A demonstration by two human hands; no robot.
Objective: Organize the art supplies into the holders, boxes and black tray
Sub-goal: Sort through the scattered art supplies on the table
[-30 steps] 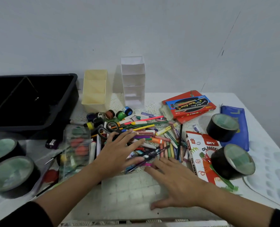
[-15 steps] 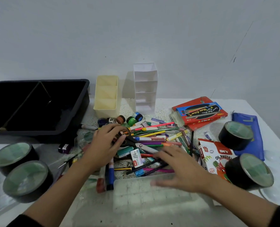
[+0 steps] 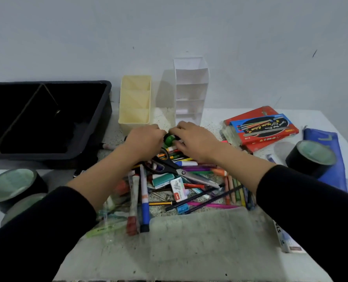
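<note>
Green-capped paint pot (image 3: pixel 169 139) sits just above frame centre, at the far edge of the pile of pens and markers (image 3: pixel 199 171). It is just in front of the yellow holder (image 3: pixel 135 121) and the white holder (image 3: pixel 189 110).

It is judged small, light and rigid plastic. The sides look smooth and round, so a slip or a roll is likely if it is tipped. The cap may leak, so it is best kept upright. A hold is best taken on the body under the cap, thumb against fingers, not on the cap alone.

The left hand (image 3: pixel 143 139) is set against the pot from the left, the right hand (image 3: pixel 195 142) from the right. Both are knuckles up with fingers bent down. The fingertips are hidden, so whether either hand truly grasps the pot cannot be told.

Black-handled scissors (image 3: pixel 181 169) lie on the pile just below the hands, with a staples box (image 3: pixel 178 190) lower still. The black tray (image 3: pixel 100 123) is at mid left, near the yellow holder. A red box (image 3: pixel 260 129) is at right, and a tape roll (image 3: pixel 311 157) and a blue pouch (image 3: pixel 327 159) are at far right. From the pot, only a short lift to either holder is expected.
</note>
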